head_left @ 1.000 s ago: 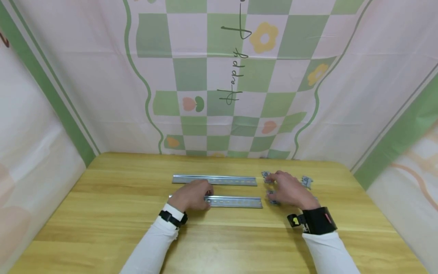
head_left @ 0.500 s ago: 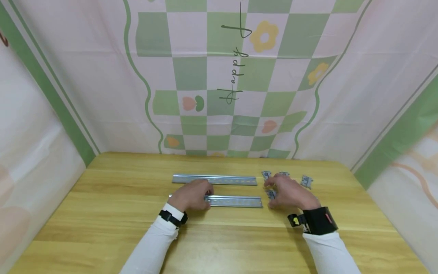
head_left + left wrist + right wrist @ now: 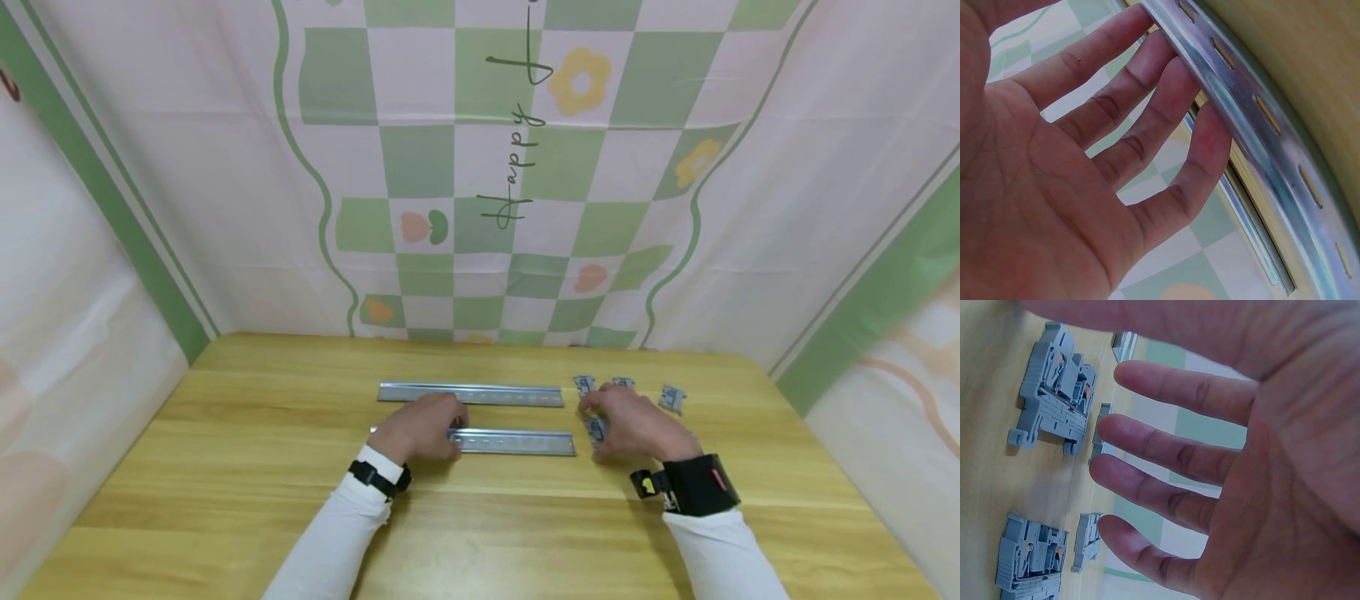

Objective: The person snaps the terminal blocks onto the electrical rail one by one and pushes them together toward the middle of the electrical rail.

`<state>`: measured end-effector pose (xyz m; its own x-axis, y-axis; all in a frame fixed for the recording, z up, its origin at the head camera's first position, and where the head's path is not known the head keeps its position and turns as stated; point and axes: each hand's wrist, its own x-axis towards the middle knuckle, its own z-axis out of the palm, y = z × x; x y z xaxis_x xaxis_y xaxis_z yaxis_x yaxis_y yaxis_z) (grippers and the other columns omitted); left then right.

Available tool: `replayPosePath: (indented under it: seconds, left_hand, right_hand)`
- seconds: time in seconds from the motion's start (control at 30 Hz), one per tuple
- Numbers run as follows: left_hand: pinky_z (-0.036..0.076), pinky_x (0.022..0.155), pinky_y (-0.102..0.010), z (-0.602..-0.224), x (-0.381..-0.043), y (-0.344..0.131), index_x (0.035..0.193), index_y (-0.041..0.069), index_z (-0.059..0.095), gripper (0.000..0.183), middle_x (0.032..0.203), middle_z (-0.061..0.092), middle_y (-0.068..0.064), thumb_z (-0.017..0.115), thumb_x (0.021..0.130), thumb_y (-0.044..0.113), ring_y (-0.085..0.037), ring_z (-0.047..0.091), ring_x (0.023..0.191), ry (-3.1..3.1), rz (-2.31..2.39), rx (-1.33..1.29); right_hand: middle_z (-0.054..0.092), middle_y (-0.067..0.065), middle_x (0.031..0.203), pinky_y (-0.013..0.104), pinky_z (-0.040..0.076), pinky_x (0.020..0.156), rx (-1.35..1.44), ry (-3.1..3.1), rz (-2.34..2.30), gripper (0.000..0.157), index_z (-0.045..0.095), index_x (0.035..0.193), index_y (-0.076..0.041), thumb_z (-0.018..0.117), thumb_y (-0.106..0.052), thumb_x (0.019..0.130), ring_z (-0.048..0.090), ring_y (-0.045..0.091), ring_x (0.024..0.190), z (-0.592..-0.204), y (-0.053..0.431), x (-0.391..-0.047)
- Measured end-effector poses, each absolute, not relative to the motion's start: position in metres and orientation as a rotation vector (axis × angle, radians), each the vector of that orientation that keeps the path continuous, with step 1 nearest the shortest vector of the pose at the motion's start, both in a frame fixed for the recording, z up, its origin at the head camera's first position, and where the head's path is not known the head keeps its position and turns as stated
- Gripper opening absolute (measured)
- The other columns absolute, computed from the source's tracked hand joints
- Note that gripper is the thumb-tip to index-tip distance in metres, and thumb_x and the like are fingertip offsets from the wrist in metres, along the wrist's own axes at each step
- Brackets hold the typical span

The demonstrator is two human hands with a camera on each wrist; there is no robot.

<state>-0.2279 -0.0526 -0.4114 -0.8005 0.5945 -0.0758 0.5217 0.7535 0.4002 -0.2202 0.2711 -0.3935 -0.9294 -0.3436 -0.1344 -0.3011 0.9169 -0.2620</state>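
Two slotted metal DIN rails lie parallel on the table. My left hand (image 3: 422,427) straddles the front rail (image 3: 517,442), thumb along the near side and fingers on the far side. In the left wrist view, curled fingertips (image 3: 1213,134) touch the edge of that rail (image 3: 1272,156); the thumb's contact is out of sight there. My right hand (image 3: 637,423) hovers with fingers spread around a grey DIN-rail terminal block (image 3: 595,430). The right wrist view shows this terminal block (image 3: 1057,394) between thumb and forefinger, with a gap to the fingertips (image 3: 1132,374).
Behind the front rail lies the second rail (image 3: 472,393). More grey terminal blocks, one at back left (image 3: 584,383), another behind the right hand (image 3: 622,382) and one to its right (image 3: 672,398), rest on the wooden table (image 3: 480,533). A checked curtain (image 3: 487,275) hangs behind.
My right hand has drawn back slightly and its thumb has moved nearer, off the front block, uncovering the block behind the hand. The left hand and both rails have stayed put.
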Motion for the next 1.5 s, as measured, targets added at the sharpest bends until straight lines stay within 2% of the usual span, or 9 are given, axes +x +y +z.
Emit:
replayPosePath:
  seconds: [0.43, 1.5]
  left_hand:
    - [0.044, 0.072, -0.027, -0.4113, -0.2271, -0.0519, 0.097, 0.017, 0.066, 0.029, 0.096, 0.059, 0.006, 0.074, 0.070, 0.023, -0.009, 0.052, 0.084, 2.753, 0.543, 0.878]
    - [0.044, 0.069, -0.025, -0.4115, -0.2263, -0.0521, 0.095, 0.017, 0.066, 0.028, 0.092, 0.058, 0.008, 0.074, 0.068, 0.020, -0.009, 0.052, 0.080, 2.744, 0.577, 0.871]
  right_hand:
    - [0.055, 0.001, 0.109, 0.042, 0.043, 0.082, -0.598, 2.909, -0.336, 0.063, 0.061, 0.111, -0.017, 0.085, -0.029, 0.054, 0.050, 0.023, 0.101, -0.3967, 0.2733, -0.2203]
    - [0.055, 0.002, 0.110, 0.040, 0.044, 0.083, -0.562, 2.874, -0.369, 0.058, 0.060, 0.114, -0.014, 0.082, -0.023, 0.060, 0.052, 0.021, 0.100, -0.3940, 0.2710, -0.2177]
